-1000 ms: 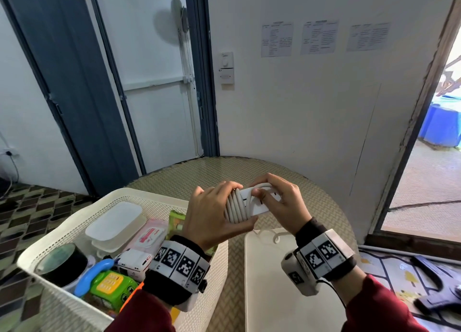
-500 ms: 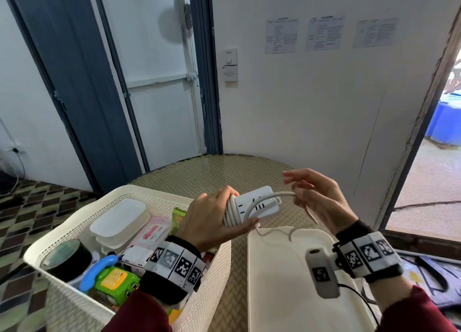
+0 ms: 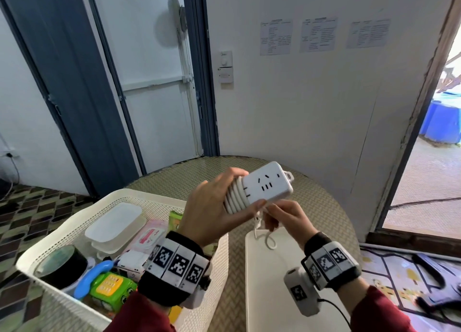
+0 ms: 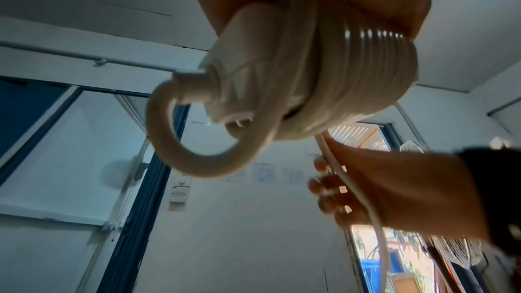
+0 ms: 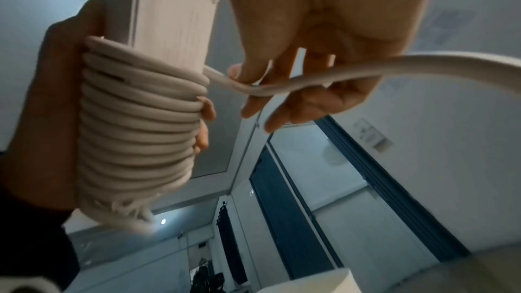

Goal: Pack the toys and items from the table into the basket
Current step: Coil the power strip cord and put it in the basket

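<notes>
Above the table (image 3: 321,207), power strip (image 3: 268,185) slants up-right, hands gripping.

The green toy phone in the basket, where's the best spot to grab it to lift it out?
Probably the blue handset lying across the top of the green toy phone. It is a raised bar, so fingers could curl round it. Come straight down from above, because the basket wall and a dark round tin crowd its sides.
</notes>
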Action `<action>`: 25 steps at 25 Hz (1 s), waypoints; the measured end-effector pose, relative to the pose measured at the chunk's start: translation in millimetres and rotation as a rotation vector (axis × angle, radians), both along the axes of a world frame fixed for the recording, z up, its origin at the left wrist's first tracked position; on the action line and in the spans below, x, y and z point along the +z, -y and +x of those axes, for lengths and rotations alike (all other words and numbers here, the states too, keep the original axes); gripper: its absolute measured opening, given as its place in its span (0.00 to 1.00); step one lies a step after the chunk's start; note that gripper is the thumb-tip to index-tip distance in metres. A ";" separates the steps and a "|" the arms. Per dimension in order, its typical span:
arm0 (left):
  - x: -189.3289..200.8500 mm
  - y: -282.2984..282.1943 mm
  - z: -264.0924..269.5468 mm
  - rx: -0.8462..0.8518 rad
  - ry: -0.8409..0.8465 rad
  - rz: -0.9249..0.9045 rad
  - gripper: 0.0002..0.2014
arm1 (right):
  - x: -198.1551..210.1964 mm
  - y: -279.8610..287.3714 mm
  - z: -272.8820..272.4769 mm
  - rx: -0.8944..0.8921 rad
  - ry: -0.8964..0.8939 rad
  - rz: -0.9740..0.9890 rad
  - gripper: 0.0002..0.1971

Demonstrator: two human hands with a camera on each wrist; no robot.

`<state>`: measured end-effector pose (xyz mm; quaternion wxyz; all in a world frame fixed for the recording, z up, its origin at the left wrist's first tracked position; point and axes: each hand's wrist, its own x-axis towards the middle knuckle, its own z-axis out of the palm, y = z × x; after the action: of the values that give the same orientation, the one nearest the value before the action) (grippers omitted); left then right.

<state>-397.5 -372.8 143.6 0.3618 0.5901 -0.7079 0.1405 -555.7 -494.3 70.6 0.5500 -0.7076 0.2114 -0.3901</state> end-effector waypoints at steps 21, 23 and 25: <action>-24.1 20.7 23.9 0.400 0.194 -0.024 0.45 | 51.0 -14.1 30.0 -0.143 0.040 -0.687 0.04; -25.7 19.7 19.4 0.358 0.205 -0.038 0.38 | 52.9 -6.6 27.0 -0.277 0.062 -0.687 0.10; -23.4 18.1 18.2 0.291 0.214 -0.052 0.34 | 49.8 -0.9 20.1 -0.407 0.002 -0.697 0.21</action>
<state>-379.3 -390.9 120.2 0.2753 0.6584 -0.6456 0.2718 -535.6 -493.4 120.4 0.1887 -0.7952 0.2016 -0.5399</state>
